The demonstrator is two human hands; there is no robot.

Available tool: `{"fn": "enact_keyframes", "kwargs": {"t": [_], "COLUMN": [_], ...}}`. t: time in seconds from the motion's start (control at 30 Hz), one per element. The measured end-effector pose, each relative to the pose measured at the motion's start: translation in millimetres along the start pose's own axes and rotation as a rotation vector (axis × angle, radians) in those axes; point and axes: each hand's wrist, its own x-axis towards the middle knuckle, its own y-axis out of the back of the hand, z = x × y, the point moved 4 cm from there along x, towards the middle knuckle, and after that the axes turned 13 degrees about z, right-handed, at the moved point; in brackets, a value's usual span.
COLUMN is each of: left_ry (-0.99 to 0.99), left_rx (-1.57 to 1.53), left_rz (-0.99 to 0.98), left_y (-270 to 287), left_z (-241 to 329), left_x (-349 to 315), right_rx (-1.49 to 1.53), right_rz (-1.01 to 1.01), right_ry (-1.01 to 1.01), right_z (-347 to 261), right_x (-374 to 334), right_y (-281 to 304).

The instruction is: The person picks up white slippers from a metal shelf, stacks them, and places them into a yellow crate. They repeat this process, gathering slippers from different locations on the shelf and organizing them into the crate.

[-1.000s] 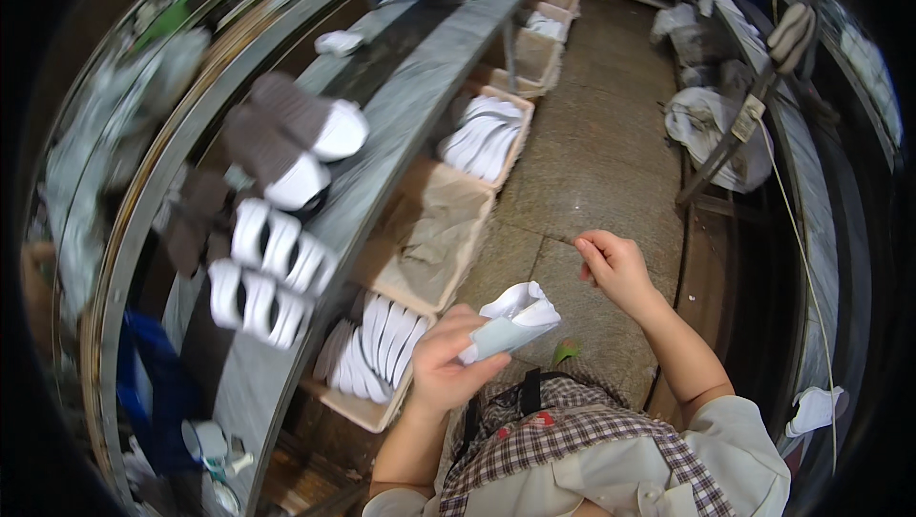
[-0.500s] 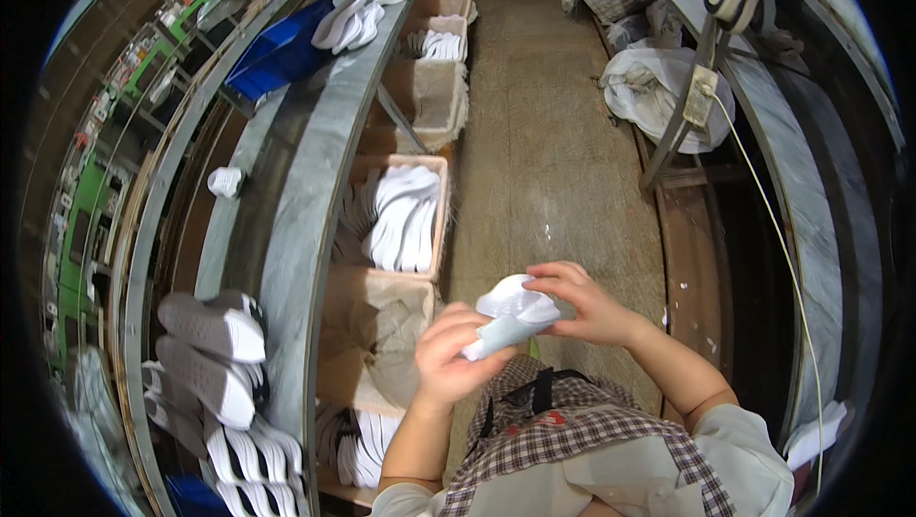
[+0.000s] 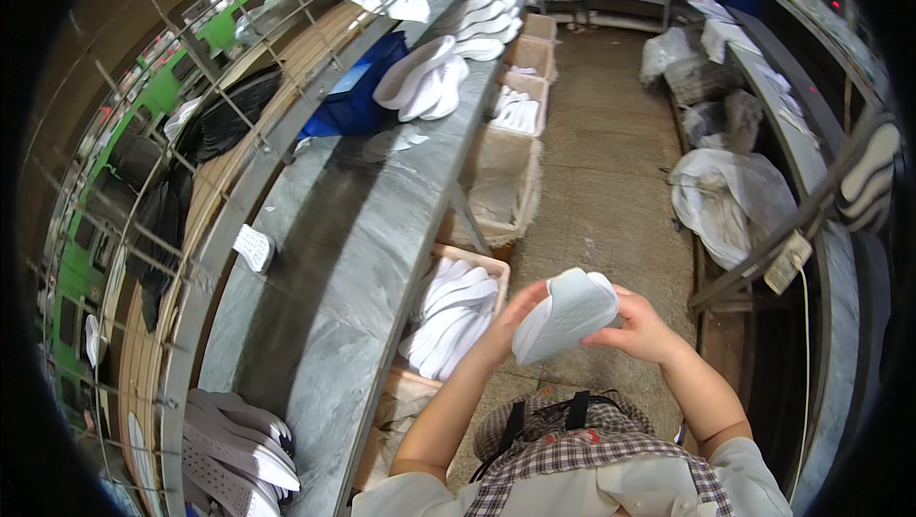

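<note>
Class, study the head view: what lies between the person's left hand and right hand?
In the head view, layered pale sole-shaped pieces lie between the left hand and the right hand, touching both.

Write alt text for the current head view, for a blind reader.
A person's left hand and right hand hold pale sole-shaped pieces over a walkway. At left, white soles lie on a grey bench, with crates alongside.

Left hand (image 3: 518, 315) and right hand (image 3: 644, 328) hold a pale, curved piece (image 3: 569, 315) between them. Grey surface (image 3: 355, 302) at left carries a blue bin (image 3: 355, 88) and white insole-shaped pieces (image 3: 422, 80). Filled crate (image 3: 503, 279) stands alongside, lower.
</note>
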Motion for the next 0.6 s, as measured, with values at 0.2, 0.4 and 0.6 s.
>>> {"fn": "enact_keyframes", "kwargs": {"t": [0.2, 0.4, 0.6], "left_ry": [0.122, 0.067, -0.064], "left_rx": [0.039, -0.470, -0.111], "left_rz": [-0.235, 0.477, 1.314], "left_y": [23, 23, 101], "left_z": [-22, 6, 77], "left_x": [51, 91, 91], "right_rx": [0.595, 0.431, 0.304], "right_rz": [-0.266, -0.423, -0.549], "right_ry": [-0.499, -0.370, -0.755], "right_z": [84, 161, 224], "right_x": [99, 186, 228], "right_y": [-17, -35, 12]}}
